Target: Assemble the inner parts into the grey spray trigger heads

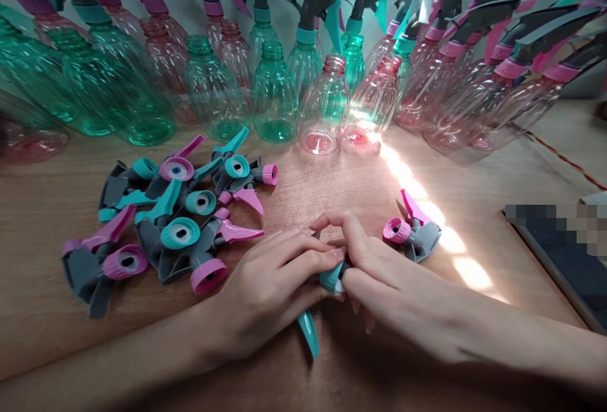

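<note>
Your left hand (pixel 270 285) and right hand (pixel 379 279) meet low on the wooden surface (pixel 42 285), and both close on one teal spray head (pixel 327 279); its trigger (pixel 308 330) pokes out below your fingers toward you. Each grip is clenched on that spray head, fingertips pinching its collar. Keep the pinch near the collar, I judge, and let the surface carry the weight so the small part does not twist out; steady with the left, turn or press with the right

Just beyond your right hand lies a single pink-collared spray head (pixel 412 232), apart from the rest. To the left sits a loose pile of spray heads (pixel 175 216), teal and pink collars mixed, some tipped so their open collars face up

Farther back stand the open bottles: teal bottles (pixel 272 96) and pink bottles (pixel 327 109), clear plastic, uncapped, and they look empty. Behind them, and along the far right, are rows of capped bottles (pixel 474 64) with spray heads already on; those look empty too, though glare hides some
</note>
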A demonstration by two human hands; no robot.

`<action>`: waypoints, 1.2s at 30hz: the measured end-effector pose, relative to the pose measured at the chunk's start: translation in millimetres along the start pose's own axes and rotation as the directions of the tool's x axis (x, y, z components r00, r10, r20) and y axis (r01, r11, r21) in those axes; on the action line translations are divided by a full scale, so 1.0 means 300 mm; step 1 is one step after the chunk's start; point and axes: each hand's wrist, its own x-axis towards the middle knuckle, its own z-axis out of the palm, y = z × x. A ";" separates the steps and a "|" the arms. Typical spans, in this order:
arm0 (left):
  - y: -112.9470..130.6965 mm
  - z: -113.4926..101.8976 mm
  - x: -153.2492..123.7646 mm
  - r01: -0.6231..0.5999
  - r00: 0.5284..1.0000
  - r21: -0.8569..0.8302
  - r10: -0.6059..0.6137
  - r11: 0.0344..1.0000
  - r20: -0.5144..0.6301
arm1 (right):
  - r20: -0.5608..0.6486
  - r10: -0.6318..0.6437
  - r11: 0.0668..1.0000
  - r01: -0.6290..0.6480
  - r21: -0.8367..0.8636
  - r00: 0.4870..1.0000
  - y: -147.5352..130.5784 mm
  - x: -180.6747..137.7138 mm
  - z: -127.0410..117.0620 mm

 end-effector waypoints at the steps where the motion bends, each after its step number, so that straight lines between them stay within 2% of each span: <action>1: 0.000 -0.002 0.001 0.018 1.000 -0.008 -0.018 1.000 0.002 | 0.009 0.010 1.000 -0.010 0.014 1.000 0.006 0.000 0.003; 5: -0.002 -0.008 0.003 0.155 0.988 -0.083 -0.156 0.985 -0.015 | 0.007 0.129 0.982 -0.128 0.135 0.992 0.017 0.011 0.008; 8: -0.006 -0.006 0.002 0.220 0.972 -0.112 -0.227 0.969 -0.056 | -0.045 0.183 0.969 -0.173 0.174 0.982 0.018 0.020 0.001; 11: -0.008 -0.005 0.000 0.229 0.966 -0.095 -0.238 0.969 -0.098 | -0.084 0.225 0.971 -0.216 0.107 0.971 0.025 0.020 -0.012; 13: -0.007 -0.004 -0.002 0.237 0.963 -0.085 -0.246 0.968 -0.114 | -0.064 0.239 0.971 -0.238 0.015 0.969 0.027 0.019 -0.022; 18: -0.003 -0.005 -0.003 0.284 0.949 -0.103 -0.294 0.953 -0.112 | 0.036 0.114 0.992 -0.112 -0.062 0.993 0.010 0.020 -0.056; 25: -0.002 -0.001 0.002 0.345 0.926 -0.111 -0.357 0.932 -0.123 | -0.037 0.097 0.988 -0.101 -0.116 0.995 -0.009 0.001 -0.120; 33: -0.005 0.001 0.000 0.317 0.935 -0.175 -0.338 0.932 -0.106 | 0.016 -0.069 0.988 0.070 -0.135 0.998 0.009 0.024 -0.101; 36: -0.003 0.001 0.001 0.301 0.940 -0.173 -0.322 0.938 -0.112 | -0.060 -0.042 0.966 0.025 -0.258 0.997 0.026 0.030 -0.100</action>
